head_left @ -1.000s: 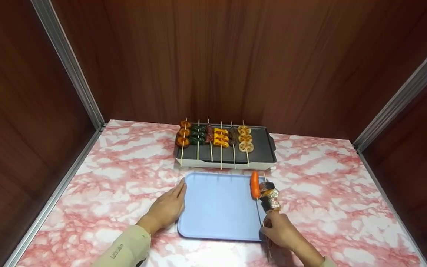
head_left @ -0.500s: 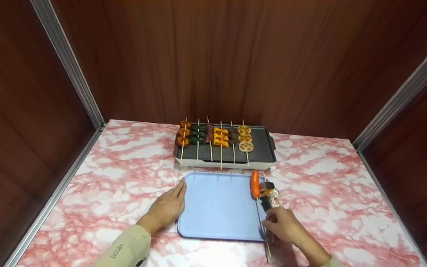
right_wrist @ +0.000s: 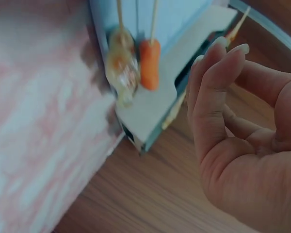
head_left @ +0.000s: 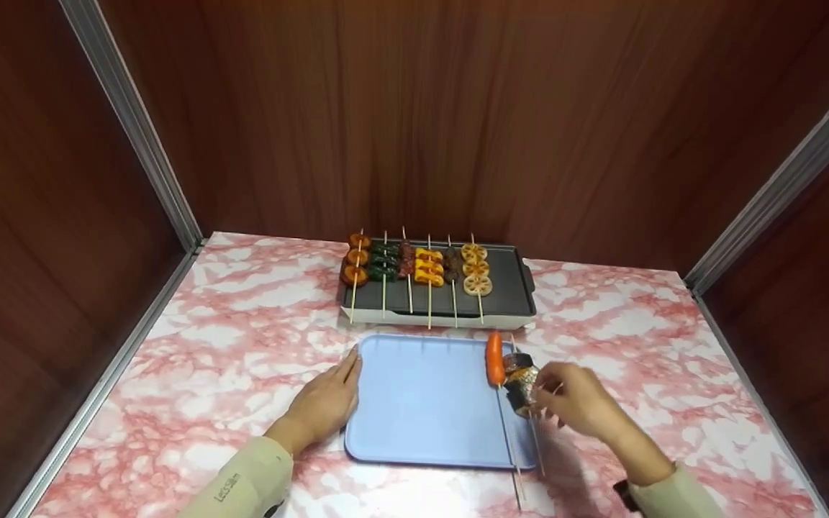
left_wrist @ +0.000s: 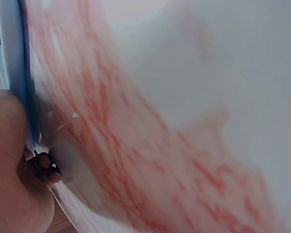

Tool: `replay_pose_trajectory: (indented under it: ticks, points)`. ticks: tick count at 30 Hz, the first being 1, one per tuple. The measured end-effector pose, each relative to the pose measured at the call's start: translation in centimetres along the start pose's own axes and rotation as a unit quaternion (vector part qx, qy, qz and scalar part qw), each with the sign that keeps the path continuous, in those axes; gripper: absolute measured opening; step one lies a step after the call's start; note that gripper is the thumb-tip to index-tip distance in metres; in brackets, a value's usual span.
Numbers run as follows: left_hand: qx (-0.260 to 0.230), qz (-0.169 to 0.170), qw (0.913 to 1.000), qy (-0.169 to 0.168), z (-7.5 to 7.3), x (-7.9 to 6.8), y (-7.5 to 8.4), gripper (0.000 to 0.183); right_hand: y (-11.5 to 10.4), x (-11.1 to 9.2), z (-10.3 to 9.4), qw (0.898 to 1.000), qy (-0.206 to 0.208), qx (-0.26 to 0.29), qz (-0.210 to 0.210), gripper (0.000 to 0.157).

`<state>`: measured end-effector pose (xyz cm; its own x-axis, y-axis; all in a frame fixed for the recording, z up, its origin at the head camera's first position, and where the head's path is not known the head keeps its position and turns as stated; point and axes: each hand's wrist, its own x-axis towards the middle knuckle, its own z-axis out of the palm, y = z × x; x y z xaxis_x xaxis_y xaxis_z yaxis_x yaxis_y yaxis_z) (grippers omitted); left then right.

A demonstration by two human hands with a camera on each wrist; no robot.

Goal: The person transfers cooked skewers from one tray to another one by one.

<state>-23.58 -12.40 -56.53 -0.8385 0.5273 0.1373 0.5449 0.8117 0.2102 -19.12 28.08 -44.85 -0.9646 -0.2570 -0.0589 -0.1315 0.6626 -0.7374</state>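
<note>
On the left side of the blue tray [head_left: 429, 403], my left hand [head_left: 324, 399] grips the rim. The left wrist view shows that hand [left_wrist: 12, 165] against the tray edge, some fingertips curled. An orange sausage skewer [head_left: 495, 360] lies along the tray's right side. Beside it, over the right edge, is a skewer of dark and silvery pieces [head_left: 521, 388]. My right hand [head_left: 580, 399] is just right of these pieces, fingers loosely bent. In the right wrist view its fingers [right_wrist: 211, 97] hold nothing, and thumb and fingertips stand apart.
Behind the tray stands a flat grill [head_left: 508, 288] bearing several skewers, among them lotus root slices [head_left: 477, 270] and yellow folded pieces [head_left: 429, 267]. Red-and-white marbled tabletop [head_left: 637, 360] surrounds them. Brown wood panels [head_left: 414, 122] enclose the back and sides.
My right hand has let go of the dark-and-silvery skewer's stick and moved up and right beside its pieces. That stick's lower end now points further right. The left hand has stayed put.
</note>
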Motion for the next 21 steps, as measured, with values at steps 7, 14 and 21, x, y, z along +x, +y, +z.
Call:
replay_pose_trajectory:
  ticks: [7, 14, 21]
  points:
    - [-0.004, -0.008, 0.9999, -0.008, 0.3, -0.1, 0.0, 0.058, -0.2, 1.5, -2.2, 0.999, 0.012, -0.028, -0.024, 0.016]
    - [0.007, -0.005, 1.0000, 0.001, 0.2, 0.0, -0.1, 0.058, -0.5, 3.8, -4.2, 0.999, 0.009, -0.035, -0.018, 0.021]
    - [-0.002, -0.013, 0.9999, -0.008, -0.1, 0.1, 0.0, 0.058, 0.2, 7.1, -5.1, 0.999, -0.003, -0.023, -0.036, 0.021]
